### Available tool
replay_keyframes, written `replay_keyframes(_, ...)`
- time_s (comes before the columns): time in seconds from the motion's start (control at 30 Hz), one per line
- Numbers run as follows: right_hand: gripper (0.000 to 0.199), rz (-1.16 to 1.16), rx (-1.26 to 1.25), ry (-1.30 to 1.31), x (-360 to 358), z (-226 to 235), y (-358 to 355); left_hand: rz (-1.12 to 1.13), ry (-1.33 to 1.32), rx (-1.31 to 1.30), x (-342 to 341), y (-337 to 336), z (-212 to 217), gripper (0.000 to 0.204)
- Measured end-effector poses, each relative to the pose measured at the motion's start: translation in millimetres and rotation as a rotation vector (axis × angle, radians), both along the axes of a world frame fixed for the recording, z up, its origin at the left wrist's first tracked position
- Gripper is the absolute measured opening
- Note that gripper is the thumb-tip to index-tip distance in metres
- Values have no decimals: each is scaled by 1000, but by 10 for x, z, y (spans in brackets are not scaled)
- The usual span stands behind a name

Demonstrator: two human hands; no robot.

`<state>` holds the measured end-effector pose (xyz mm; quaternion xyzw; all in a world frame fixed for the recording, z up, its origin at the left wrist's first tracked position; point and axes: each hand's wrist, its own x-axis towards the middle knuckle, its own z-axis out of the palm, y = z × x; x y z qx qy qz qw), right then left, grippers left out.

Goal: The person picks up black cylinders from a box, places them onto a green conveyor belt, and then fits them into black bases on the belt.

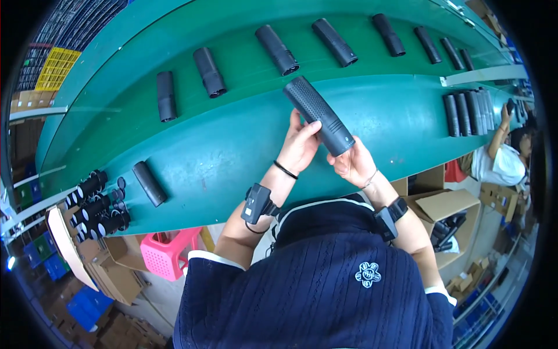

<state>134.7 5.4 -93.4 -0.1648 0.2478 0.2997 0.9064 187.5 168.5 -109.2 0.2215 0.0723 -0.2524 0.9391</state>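
A black ribbed tube-shaped housing (319, 114), with a perforated upper part, is held tilted above the green work surface in front of me. My left hand (300, 142) wraps round its middle from the left, thumb lying across it. At its lower end, my right hand (356, 163) grips with the fingers curled under and round the rim. What the fingertips do beneath the housing is hidden. Another black tube-shaped housing (149, 184) lies alone on the surface to my left.
Along the green belt (238, 70) beyond lie several similar black housings (277, 49). More housings (466, 113) stand in a row at right. Black cylindrical parts (96, 203) cluster at far left. A pink stool (164, 256) and an open cardboard box (447, 203) sit below the edge. Another person (503, 157) works at right.
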Motion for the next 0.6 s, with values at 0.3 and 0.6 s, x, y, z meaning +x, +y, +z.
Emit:
replay_keyframes(0.3, 26, 174, -397, -332, -257, 173, 65, 75, 35, -80, -174, 216, 47, 51)
replay_keyframes(0.6, 26, 304, -408, -379, -472, -12, -226, 379, 37, 394, -640, 139, 374, 76)
